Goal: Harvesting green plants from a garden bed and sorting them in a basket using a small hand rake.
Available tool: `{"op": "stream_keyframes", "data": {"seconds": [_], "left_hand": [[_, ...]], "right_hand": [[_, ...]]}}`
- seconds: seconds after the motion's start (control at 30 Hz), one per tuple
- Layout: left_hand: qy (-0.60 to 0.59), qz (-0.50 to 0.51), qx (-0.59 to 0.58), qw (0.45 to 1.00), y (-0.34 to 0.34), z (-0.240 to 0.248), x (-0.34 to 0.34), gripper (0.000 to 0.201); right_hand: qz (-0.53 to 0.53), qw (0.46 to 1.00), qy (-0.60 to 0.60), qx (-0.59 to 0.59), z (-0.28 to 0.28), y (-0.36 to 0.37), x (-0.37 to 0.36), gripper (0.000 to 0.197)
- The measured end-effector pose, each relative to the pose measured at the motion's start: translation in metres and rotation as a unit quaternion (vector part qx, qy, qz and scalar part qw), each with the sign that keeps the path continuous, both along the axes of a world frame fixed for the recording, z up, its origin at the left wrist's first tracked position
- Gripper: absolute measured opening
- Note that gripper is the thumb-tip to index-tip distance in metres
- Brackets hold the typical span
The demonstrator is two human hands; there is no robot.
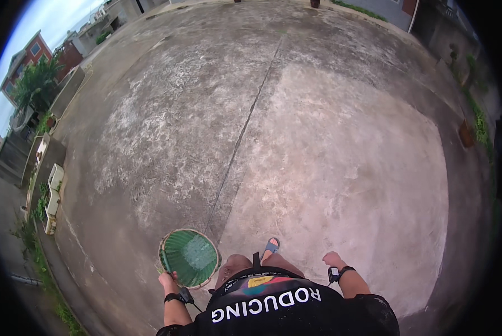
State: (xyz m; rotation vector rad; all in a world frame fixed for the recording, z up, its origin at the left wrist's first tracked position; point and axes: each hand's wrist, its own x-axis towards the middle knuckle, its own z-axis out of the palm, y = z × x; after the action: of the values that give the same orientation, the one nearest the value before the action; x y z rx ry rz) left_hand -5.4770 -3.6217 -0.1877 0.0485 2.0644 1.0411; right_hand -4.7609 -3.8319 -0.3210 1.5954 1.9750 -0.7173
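At my left side, my left hand grips the rim of a round green woven basket with a tan rim. The basket tilts so that its inside faces up, and a pale whitish-green patch shows at its bottom. I see nothing else lying in it. On my right, my right hand hangs beside my body with its fingers curled in, and nothing shows in it. Each wrist carries a dark strap with a small device. A blue sandal is on one foot, stepping forward on the concrete.
Concrete ground stretches ahead, split by a long dark seam. Along the left edge stand white planters and a low wall. A brown pot stands at the right edge, near green plants. More pots stand far off.
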Motion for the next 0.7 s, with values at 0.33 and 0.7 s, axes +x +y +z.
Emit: {"op": "stream_keyframes", "data": {"seconds": [0.33,0.7], "left_hand": [[0.002,-0.017,0.045,0.999,0.319,-0.019,0.174,0.021],[-0.059,-0.07,-0.015,0.996,0.688,-0.029,0.417,0.015]], "right_hand": [[-0.365,0.882,0.225,0.196,0.137,0.505,0.087,0.025],[-0.431,0.894,0.115,-0.035,0.025,0.46,0.275,0.03]]}}
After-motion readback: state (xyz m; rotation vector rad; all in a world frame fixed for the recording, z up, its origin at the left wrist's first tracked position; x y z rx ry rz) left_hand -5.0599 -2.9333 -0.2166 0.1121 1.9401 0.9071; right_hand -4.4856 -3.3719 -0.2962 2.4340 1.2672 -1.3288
